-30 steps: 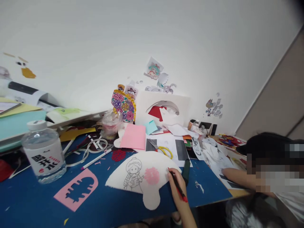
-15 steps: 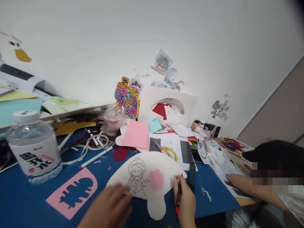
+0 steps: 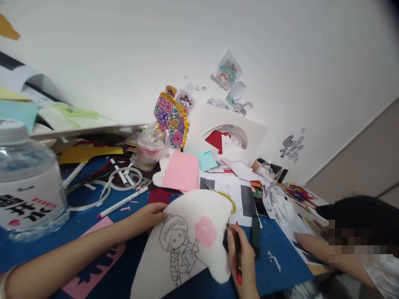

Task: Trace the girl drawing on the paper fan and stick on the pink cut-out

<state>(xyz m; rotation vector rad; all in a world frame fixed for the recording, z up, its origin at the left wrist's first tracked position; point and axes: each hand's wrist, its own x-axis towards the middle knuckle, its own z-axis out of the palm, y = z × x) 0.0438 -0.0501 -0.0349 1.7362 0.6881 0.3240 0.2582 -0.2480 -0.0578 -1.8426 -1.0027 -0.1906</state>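
Note:
A white fan-shaped sheet [image 3: 210, 203] with a rounded lower lobe lies tilted before me. It bears a line drawing of a girl in braids and a hat, and a pink flower-like patch [image 3: 205, 231]. My left hand [image 3: 153, 215] is closed on the sheet's upper left edge, fingertips against it. In my right hand [image 3: 242, 251], beside the sheet's right edge, is a black marker [image 3: 238, 261] with a red end, pointing toward me. The fingertips of that hand are close to the sheet; whether they touch it I cannot tell.
A large water bottle [image 3: 29, 187] stands at the left, near a pink paper cutout [image 3: 90, 265]. Yellow-handled scissors [image 3: 229, 198] lie behind the sheet, a dark green tube [image 3: 255, 237] to its right. Papers and a lidded cup [image 3: 149, 147] line the wall. Another person's arm [image 3: 324, 249] rests at right.
My left hand has moved up and taken hold of the sheet's left edge. The sheet has turned, its left side swinging down toward me. My right hand keeps the marker. The view has shifted.

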